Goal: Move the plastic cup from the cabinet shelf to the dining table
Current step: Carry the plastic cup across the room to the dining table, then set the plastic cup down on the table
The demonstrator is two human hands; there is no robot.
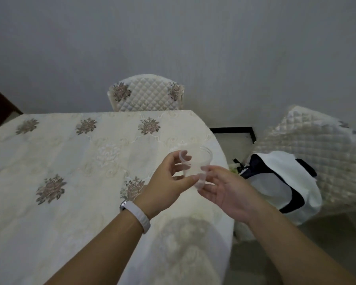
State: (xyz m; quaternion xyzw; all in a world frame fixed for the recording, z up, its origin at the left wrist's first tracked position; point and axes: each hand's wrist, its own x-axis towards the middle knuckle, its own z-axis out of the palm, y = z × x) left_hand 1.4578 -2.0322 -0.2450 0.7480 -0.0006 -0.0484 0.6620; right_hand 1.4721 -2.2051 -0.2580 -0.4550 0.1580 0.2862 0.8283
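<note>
A clear plastic cup (197,163) hangs tilted just above the dining table (70,161), close to the table's right edge. My left hand (169,182) grips the cup from the left, thumb and fingers around its side. From the right, my right hand (224,192) has its thumb against the cup's wall and its fingers under the lower end. The cup is see-through and faint against the cream floral tablecloth, and I cannot tell whether it touches the cloth.
A quilted chair (146,95) stands at the table's far side against the grey wall. A second quilted chair (317,136) at the right holds a white and dark bag (280,182). A white band (136,214) is on my left wrist.
</note>
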